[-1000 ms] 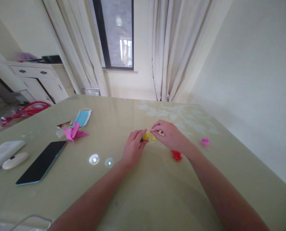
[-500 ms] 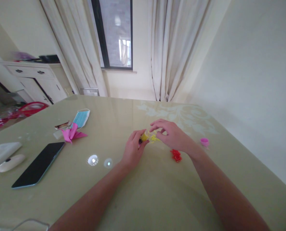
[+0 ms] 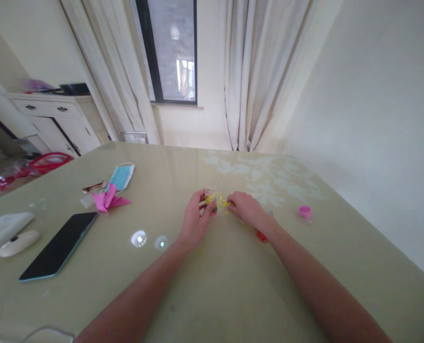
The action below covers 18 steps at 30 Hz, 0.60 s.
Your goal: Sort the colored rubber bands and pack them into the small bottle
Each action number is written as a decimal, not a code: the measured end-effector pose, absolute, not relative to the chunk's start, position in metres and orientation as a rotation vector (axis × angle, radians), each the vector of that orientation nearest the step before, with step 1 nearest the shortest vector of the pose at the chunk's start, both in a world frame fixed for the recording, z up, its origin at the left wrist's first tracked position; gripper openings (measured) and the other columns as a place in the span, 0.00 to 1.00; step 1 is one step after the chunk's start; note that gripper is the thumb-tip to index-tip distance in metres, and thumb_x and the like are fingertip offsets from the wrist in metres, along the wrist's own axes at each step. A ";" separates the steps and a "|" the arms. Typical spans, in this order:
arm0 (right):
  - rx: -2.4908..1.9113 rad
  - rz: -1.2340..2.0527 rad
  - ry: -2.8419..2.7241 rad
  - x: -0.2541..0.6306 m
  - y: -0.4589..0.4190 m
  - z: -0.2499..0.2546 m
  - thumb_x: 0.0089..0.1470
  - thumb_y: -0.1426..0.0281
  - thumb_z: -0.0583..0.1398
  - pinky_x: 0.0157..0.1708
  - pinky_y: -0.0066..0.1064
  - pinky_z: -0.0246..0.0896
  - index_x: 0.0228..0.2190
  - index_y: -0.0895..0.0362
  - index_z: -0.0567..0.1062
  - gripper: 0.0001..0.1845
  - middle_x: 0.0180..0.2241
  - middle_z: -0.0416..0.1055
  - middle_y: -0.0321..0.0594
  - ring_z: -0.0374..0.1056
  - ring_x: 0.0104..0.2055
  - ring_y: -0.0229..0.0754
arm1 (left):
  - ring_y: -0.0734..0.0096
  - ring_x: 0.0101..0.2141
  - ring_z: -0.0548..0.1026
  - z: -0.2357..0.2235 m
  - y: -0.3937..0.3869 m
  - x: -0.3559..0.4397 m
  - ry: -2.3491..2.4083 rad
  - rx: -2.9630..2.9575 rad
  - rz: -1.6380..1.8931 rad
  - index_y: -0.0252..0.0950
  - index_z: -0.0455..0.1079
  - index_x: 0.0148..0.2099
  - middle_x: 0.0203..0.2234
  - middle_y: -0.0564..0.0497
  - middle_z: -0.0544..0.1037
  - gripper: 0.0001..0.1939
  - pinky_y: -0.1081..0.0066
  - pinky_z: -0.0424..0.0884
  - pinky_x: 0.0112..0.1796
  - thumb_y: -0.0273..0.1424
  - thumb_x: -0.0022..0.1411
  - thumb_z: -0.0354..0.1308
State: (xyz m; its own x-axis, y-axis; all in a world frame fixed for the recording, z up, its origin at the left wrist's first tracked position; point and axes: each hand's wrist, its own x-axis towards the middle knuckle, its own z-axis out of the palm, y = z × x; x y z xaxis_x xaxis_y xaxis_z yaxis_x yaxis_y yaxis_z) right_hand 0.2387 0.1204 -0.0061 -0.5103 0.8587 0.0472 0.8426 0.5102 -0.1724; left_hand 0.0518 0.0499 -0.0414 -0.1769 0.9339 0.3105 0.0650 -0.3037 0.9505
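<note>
My left hand [image 3: 193, 216] is closed around a small clear jar [image 3: 211, 191] with yellow and dark contents and a pink bottom end. The jar stands roughly upright, its clear rim facing up. Just to its right lies a loose heap of thin yellow pieces [image 3: 221, 202] that look like small rubber bands. My right hand [image 3: 245, 207] has its fingertips pinched together on the yellow pieces at the heap's right side. A red heap of similar bands [image 3: 261, 237] is partly hidden under my right wrist. Farther right sits a small pink cup-shaped lid [image 3: 305, 211].
On the table's left side are a black-screened phone [image 3: 60, 245], a white oval object [image 3: 19, 243], a white box-like object [image 3: 6, 231], a pink folded-paper piece [image 3: 108, 200] and a blue face mask [image 3: 121, 177]. A wall [image 3: 376, 143] borders the table's right edge.
My right hand has come down from above the yellow bands and its fingers have closed on them, its forearm now covering part of the red heap. My left hand has tipped the jar upright.
</note>
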 end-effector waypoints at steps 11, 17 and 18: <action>-1.394 0.382 -2.395 0.249 0.131 0.011 0.59 0.71 0.66 0.38 0.31 0.68 0.35 0.53 0.86 0.06 0.34 0.85 0.40 0.79 0.36 0.43 | 0.59 0.49 0.79 -0.043 0.051 0.045 1.410 1.739 1.543 0.39 0.71 0.58 0.50 0.44 0.80 0.18 0.57 0.78 0.51 0.31 0.67 0.63; -1.450 0.551 -2.243 0.253 0.128 0.020 0.57 0.72 0.69 0.37 0.32 0.70 0.33 0.54 0.87 0.04 0.28 0.83 0.40 0.79 0.31 0.43 | 0.60 0.48 0.78 -0.038 0.049 0.043 1.477 1.812 1.523 0.39 0.72 0.57 0.49 0.45 0.80 0.17 0.61 0.77 0.47 0.29 0.66 0.64; -1.447 0.583 -2.225 0.253 0.127 0.021 0.57 0.72 0.68 0.36 0.32 0.70 0.34 0.55 0.87 0.04 0.26 0.82 0.40 0.78 0.30 0.43 | 0.60 0.48 0.78 -0.038 0.048 0.043 1.484 1.816 1.519 0.39 0.72 0.57 0.48 0.45 0.80 0.17 0.61 0.77 0.47 0.29 0.66 0.63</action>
